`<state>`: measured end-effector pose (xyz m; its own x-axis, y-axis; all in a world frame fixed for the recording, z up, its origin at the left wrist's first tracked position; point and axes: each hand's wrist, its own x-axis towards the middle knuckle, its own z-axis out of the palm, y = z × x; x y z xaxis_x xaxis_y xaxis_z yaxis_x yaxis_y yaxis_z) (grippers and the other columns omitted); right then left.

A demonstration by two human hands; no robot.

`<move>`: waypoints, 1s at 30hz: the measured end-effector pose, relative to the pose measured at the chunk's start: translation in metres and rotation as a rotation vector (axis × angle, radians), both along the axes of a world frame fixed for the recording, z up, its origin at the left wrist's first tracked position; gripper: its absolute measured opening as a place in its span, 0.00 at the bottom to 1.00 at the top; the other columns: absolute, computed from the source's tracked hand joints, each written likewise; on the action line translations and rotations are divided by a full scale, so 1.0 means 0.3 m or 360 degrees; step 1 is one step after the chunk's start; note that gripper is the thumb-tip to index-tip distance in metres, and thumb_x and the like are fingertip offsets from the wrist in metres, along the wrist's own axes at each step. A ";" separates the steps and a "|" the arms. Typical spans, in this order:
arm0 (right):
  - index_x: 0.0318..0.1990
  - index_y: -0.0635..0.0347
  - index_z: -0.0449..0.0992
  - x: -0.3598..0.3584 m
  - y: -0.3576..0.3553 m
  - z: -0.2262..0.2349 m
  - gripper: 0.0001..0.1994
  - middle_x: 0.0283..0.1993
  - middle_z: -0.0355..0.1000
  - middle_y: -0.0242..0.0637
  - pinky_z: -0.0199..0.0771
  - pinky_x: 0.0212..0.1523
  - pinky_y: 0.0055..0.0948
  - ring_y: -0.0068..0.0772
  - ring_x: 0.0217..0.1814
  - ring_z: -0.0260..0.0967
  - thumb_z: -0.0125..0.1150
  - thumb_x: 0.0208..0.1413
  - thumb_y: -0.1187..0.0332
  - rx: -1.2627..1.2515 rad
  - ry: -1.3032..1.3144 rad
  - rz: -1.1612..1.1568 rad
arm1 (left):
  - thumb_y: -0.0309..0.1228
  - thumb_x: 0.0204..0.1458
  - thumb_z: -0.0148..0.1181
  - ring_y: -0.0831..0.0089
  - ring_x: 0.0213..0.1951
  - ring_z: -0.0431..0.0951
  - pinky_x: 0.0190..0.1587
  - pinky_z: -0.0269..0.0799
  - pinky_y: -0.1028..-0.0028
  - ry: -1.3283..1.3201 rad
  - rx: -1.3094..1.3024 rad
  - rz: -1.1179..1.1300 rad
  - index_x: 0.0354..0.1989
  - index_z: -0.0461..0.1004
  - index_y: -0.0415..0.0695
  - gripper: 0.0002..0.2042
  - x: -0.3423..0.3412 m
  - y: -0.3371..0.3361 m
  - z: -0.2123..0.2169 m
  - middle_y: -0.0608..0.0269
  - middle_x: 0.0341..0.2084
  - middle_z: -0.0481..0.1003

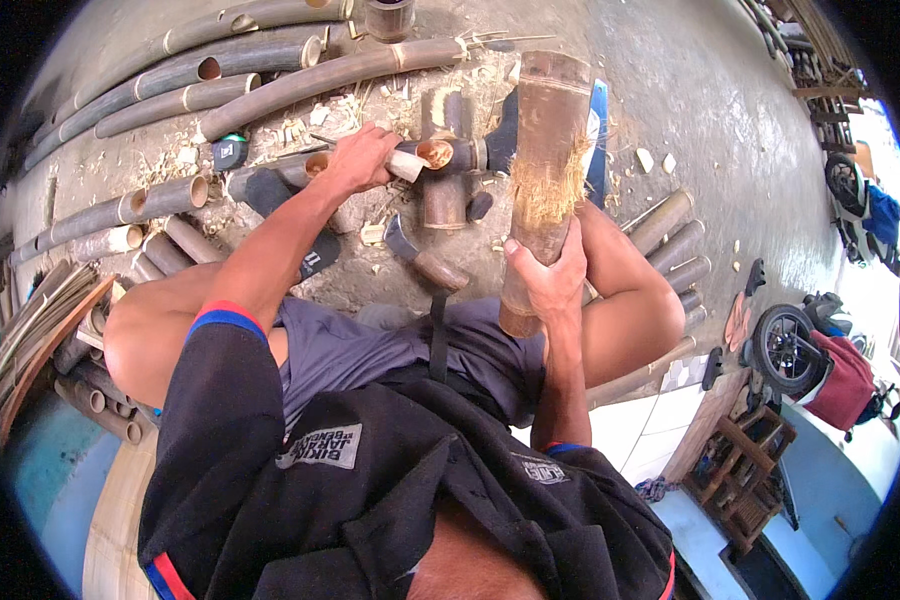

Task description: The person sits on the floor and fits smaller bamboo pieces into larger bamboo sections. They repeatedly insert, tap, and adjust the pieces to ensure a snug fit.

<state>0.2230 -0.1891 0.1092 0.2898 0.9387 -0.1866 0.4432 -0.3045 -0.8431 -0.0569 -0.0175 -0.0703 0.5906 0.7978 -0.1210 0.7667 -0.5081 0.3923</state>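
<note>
My right hand (pixel 550 277) grips the lower end of a thick brown bamboo club (pixel 545 160), held raised and nearly upright, its middle frayed into fibres. My left hand (pixel 358 158) is closed on the pale wooden handle of a tool (pixel 408 163) laid against the end of a short bamboo piece (pixel 440 155) on the concrete floor. A second short bamboo section (pixel 443 205) stands just below it. A chisel-like tool with a brown handle (pixel 425 258) lies on the floor between my knees. I sit low with my knees spread.
Long bamboo poles (pixel 220 65) lie across the far left floor. Short cut tubes are piled at the left (pixel 130 215) and right (pixel 675 245). Chips litter the concrete. A tape measure (pixel 230 152) lies near the poles. Motorbikes (pixel 800 350) and a wooden stool (pixel 750 455) stand at the right.
</note>
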 end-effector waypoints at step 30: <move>0.61 0.68 0.66 -0.050 -0.058 0.137 0.36 0.50 0.78 0.47 0.74 0.57 0.36 0.37 0.52 0.76 0.76 0.44 0.66 -0.0128 0.0070 0.0060 | 0.34 0.42 0.73 0.54 0.42 0.77 0.46 0.70 0.59 -0.1371 -0.0203 -0.0303 0.44 0.75 0.48 0.20 0.370 -0.166 0.008 0.58 0.37 0.75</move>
<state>0.2080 -0.2066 0.1502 0.2445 0.9303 -0.2733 0.4190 -0.3555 -0.8355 0.0541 -0.0673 -0.0678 0.6388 0.6877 0.3451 0.0869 -0.5101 0.8557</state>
